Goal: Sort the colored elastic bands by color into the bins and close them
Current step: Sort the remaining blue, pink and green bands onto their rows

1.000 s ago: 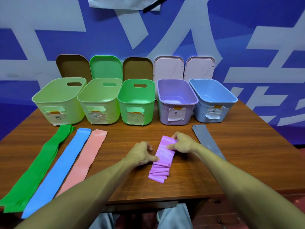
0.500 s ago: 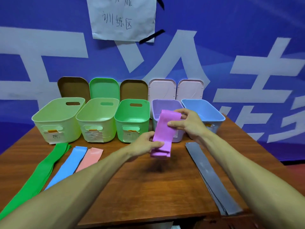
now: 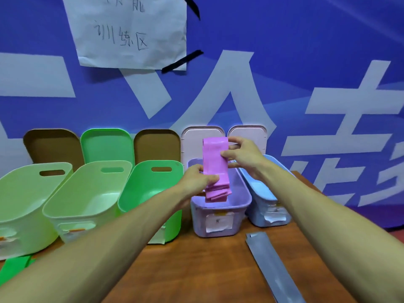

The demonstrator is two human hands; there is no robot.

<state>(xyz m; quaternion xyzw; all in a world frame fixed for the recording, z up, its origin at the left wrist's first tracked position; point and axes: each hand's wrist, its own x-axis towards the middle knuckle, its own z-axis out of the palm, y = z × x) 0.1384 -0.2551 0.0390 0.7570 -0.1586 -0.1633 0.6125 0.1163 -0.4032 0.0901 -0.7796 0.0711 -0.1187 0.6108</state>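
Pinching with your left hand [image 3: 196, 182] the lower folds of the folded pink elastic band [image 3: 215, 162], you probably meant to stop the stack springing open. It hung upright over the lilac bin [image 3: 218, 215] at the table's far edge, its lower end down at the opening. Your right hand [image 3: 244, 158] gripped its upper half between thumb and fingers.

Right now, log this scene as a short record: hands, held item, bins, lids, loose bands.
left hand: grips the lower folds of the pink band
right hand: pinches the pink band's upper part
pink band: folded, held upright over the purple bin
other bins: blue bin, three green bins, all uncovered
lids: five, standing behind the bins
table: grey band lying flat; green band partly visible at left
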